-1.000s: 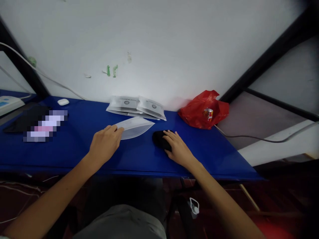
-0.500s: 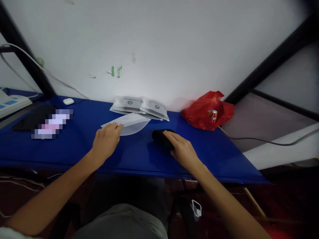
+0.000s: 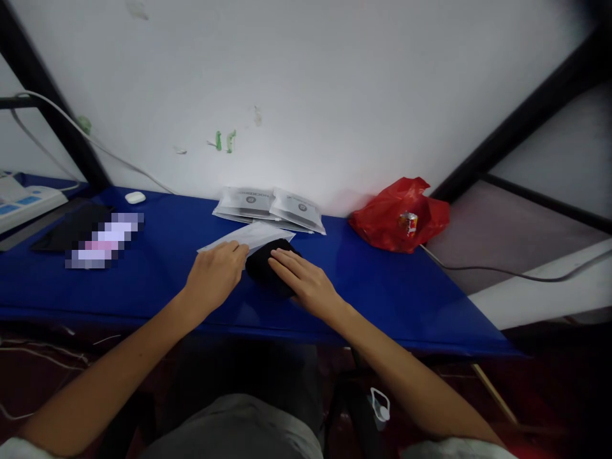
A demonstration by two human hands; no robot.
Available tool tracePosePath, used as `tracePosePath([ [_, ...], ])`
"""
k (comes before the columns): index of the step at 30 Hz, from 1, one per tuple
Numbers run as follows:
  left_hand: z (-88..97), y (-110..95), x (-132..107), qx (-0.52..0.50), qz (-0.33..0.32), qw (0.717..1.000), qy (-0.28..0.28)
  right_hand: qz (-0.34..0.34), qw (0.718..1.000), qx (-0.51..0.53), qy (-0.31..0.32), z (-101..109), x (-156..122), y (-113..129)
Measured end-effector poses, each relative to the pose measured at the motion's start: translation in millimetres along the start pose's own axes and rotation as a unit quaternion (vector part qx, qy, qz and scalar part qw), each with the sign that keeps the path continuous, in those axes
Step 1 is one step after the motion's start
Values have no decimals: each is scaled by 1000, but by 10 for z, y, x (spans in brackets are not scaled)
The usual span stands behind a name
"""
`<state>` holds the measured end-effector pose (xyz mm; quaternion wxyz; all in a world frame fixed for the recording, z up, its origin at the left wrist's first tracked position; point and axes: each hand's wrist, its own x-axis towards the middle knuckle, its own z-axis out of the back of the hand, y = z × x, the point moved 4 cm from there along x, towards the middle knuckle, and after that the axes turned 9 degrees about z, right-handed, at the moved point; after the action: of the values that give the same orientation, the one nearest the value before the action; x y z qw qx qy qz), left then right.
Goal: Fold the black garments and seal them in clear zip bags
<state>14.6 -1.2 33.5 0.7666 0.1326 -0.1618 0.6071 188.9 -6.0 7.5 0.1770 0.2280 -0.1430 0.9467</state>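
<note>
My left hand (image 3: 217, 273) is closed on the near edge of a frosted plastic bag (image 3: 258, 236), which lies on the blue tabletop (image 3: 382, 299). My right hand (image 3: 308, 284) grips a folded black cloth item (image 3: 265, 268), fingers laid over its top and thumb hidden. The black item is at the bag's near right side, overlapping part of it in view; whether any of it is inside the bag I cannot tell. Behind them, by the wall, lie filled frosted bags (image 3: 296, 209) with dark printed lettering.
A red plastic bag (image 3: 396, 217) stands at the back right, with a cable beside it. On the left are a blurred-out phone (image 3: 105, 241), a dark flat pouch (image 3: 71, 229), a white earbud case (image 3: 135, 197) and a white power strip (image 3: 33, 201). Black metal posts frame the table.
My right hand has carried the black cloth item left, up to the frosted bag. My left hand has shifted slightly right, still gripping the bag, which now looks more raised and narrower.
</note>
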Motion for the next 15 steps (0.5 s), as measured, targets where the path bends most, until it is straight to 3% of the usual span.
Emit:
tracePosePath([
  [7, -98, -1, 65, -63, 3, 998, 22, -62, 998, 8, 12, -137, -47, -38],
  [12, -141, -8, 99, -128, -16, 992, 20, -60, 998, 27, 24, -195, -39, 2],
  [15, -127, -19, 93, -157, -29, 987, 9, -113, 993, 19, 24, -209, -41, -60],
])
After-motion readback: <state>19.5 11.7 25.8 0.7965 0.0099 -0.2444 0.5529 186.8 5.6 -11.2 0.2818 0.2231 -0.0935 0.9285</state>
